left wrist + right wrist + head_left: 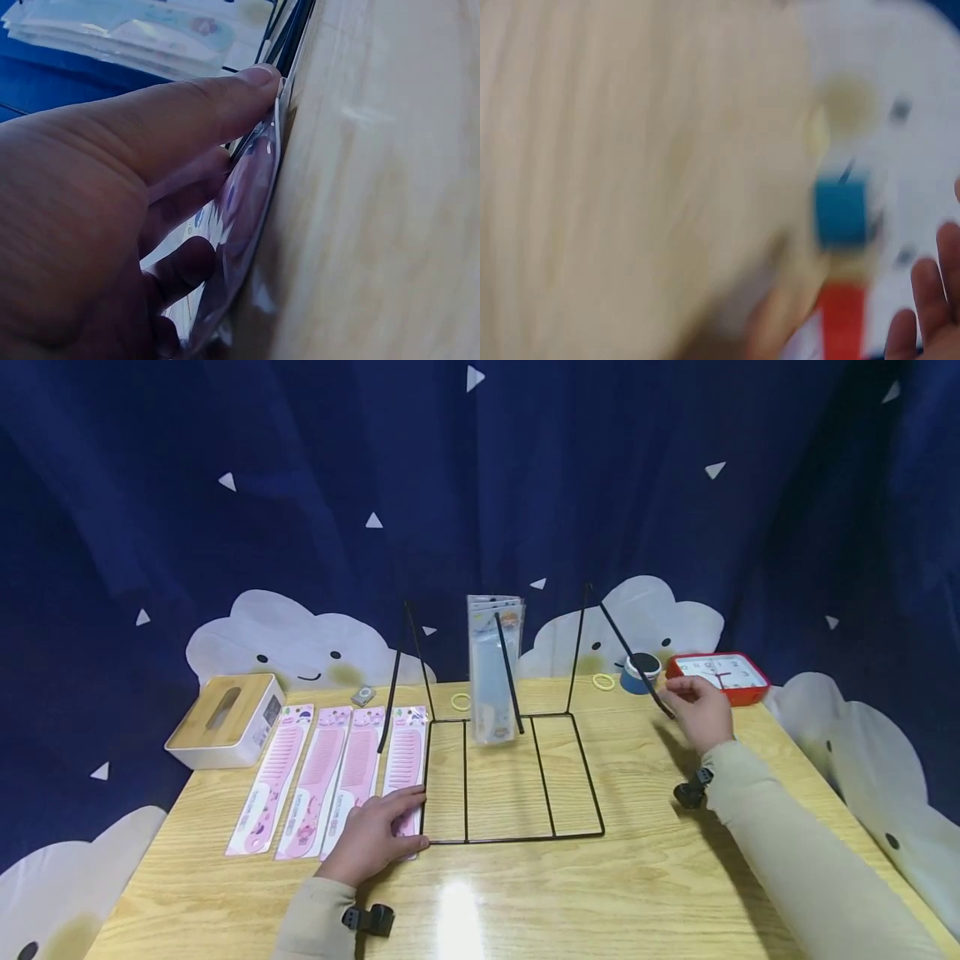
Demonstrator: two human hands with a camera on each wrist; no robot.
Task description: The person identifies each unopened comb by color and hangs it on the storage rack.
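Note:
A black wire rack (515, 839) stands on the table with three rods slanting forward. From its middle rod hang several clear packets (492, 668) with pale blue combs. My left hand (375, 835) rests at the rack's front left corner, over the lower end of a packaged pink comb (405, 752). In the left wrist view the thumb touches near the package edge (259, 187), its other fingers loosely bent. My right hand (697, 710) is at the tip of the rack's right rod (622, 639). The right wrist view is blurred; its fingers (930, 296) look spread.
More packaged pink combs (270, 781) lie left of the rack, beside a tissue box (255, 727). A small grey square object (363, 695) lies behind them. Yellow rings (603, 682), a blue tub (637, 681) and a red clock (738, 695) are along the back.

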